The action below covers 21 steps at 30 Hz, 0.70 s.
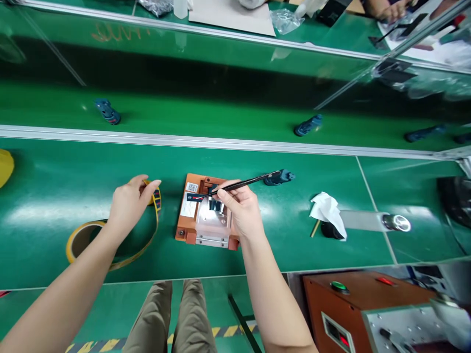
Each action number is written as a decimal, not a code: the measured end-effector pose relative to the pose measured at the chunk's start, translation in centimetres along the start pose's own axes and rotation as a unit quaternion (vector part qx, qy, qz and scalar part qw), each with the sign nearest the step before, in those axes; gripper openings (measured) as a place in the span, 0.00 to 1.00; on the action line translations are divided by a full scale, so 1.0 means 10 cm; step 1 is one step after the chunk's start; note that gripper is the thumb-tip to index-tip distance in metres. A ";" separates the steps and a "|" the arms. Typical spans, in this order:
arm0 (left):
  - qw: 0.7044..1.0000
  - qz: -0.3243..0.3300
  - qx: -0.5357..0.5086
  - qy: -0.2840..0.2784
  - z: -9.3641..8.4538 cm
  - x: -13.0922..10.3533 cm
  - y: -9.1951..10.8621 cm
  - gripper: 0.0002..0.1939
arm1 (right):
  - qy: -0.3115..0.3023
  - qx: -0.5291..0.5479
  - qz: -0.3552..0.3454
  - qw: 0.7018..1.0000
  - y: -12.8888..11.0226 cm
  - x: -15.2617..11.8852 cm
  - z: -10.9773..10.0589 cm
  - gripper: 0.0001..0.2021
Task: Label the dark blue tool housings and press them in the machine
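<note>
My left hand (127,208) pinches the free end of a yellow label strip (156,230) with dark labels along it. The strip runs in a loop to its roll (69,247), which lies on the green bench partly behind my left forearm. My right hand (243,211) grips black tweezers (253,181). At their tip is a small dark label (195,197) with a red mark, over the left part of an orange fixture (181,231). A dark blue part (216,204) sits in the fixture, partly covered by my fingers. Behind my right hand lies a dark blue tool body (279,177).
A metal rail (165,139) crosses behind the bench. Beyond it, several dark blue tool bodies lie on a green strip, one at the left (108,111). To the right are a white cloth (327,211) and a metal-ended cylinder (396,222). An orange-brown machine (353,289) stands at lower right.
</note>
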<state>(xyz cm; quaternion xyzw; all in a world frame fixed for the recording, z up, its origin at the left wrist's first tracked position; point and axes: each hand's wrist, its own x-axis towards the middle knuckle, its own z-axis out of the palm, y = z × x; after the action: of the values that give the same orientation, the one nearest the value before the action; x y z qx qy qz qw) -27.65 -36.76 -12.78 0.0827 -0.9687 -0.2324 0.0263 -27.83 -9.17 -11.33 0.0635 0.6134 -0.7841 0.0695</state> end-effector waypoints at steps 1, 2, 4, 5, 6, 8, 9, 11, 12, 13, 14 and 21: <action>1.000 0.003 0.014 -0.010 0.03 0.03 -0.01 0.28 | 0.009 -0.004 -0.003 1.000 0.01 -0.02 -0.09 0.12; 1.000 0.010 0.023 -0.016 0.06 0.03 -0.01 0.29 | 0.017 -0.008 -0.005 1.000 0.02 -0.04 -0.18 0.12; 0.999 0.040 0.036 0.004 0.07 -0.02 0.04 0.31 | 0.029 -0.018 -0.007 0.999 0.05 -0.08 -0.33 0.12; 0.997 0.064 0.037 0.028 0.07 -0.07 0.09 0.30 | 0.034 -0.022 -0.008 0.999 0.06 -0.10 -0.40 0.12; 0.994 0.092 0.033 0.052 0.07 -0.15 0.16 0.28 | 0.038 -0.026 -0.010 0.999 0.08 -0.12 -0.45 0.12; 0.984 0.164 0.006 0.075 0.10 -0.35 0.32 0.21 | 0.042 -0.030 -0.013 0.999 0.12 -0.14 -0.53 0.12; 0.976 0.207 -0.018 0.064 0.14 -0.47 0.41 0.17 | 0.042 -0.030 -0.014 0.999 0.14 -0.14 -0.55 0.12; 0.952 0.303 -0.055 0.003 0.25 -0.71 0.56 0.17 | 0.037 -0.025 -0.016 0.999 0.17 -0.15 -0.59 0.11; 0.937 0.344 -0.060 -0.032 0.32 -0.83 0.61 0.20 | 0.034 -0.020 -0.016 0.999 0.19 -0.15 -0.60 0.11; 0.924 0.373 -0.055 -0.063 0.39 -0.93 0.66 0.23 | 0.030 -0.014 -0.016 0.999 0.21 -0.15 -0.61 0.10; 0.916 0.391 -0.043 -0.084 0.46 -1.01 0.68 0.26 | 0.028 -0.007 -0.016 0.999 0.23 -0.14 -0.62 0.10; 0.915 0.398 0.008 -0.069 0.61 -1.15 0.68 0.26 | 0.028 -0.003 -0.023 0.999 0.30 -0.13 -0.64 0.10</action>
<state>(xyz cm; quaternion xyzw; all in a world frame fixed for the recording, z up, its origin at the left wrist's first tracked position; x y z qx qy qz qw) -17.92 -26.04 -15.26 -0.3260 -0.9227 -0.1998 0.0486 -25.87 -3.66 -15.44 0.0708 0.6190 -0.7814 0.0344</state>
